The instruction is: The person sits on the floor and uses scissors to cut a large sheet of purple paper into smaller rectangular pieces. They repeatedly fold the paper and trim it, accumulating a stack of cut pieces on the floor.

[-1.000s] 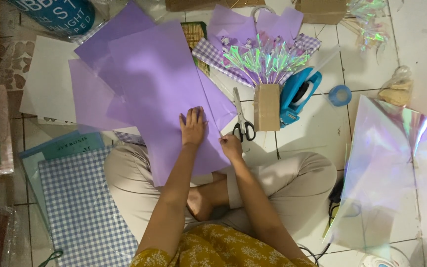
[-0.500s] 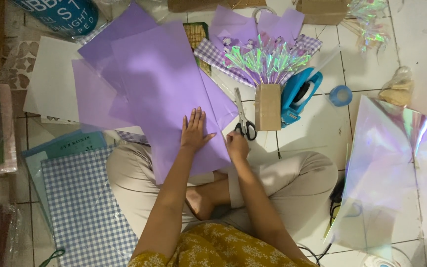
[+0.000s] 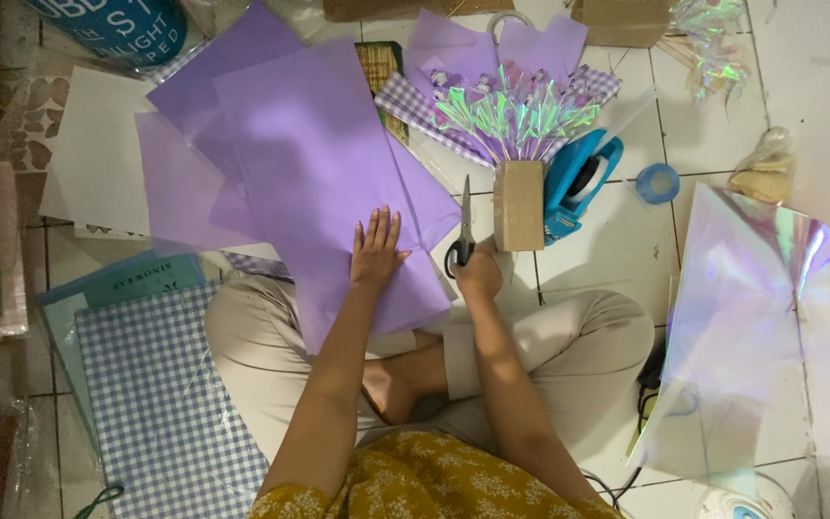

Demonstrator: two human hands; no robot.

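While a person sits cross-legged on a white tiled floor [image 3: 626, 240], a large purple paper sheet [image 3: 319, 163] spreads across the floor and over the knees, lying on more purple sheets and a white one. To the right lies an iridescent film sheet [image 3: 742, 327]; to the lower left, a blue gingham sheet [image 3: 156, 404]. Beyond the knees rest a wrapped bouquet [image 3: 511, 106], a blue tape dispenser [image 3: 578, 178] and a small cardboard block [image 3: 519, 205]. The left hand [image 3: 377, 252] presses flat, fingers spread, on the purple sheet's near part. The right hand [image 3: 480, 274] closes around the handles of scissors [image 3: 463, 226], blades pointing away, just beside the sheet's right edge.
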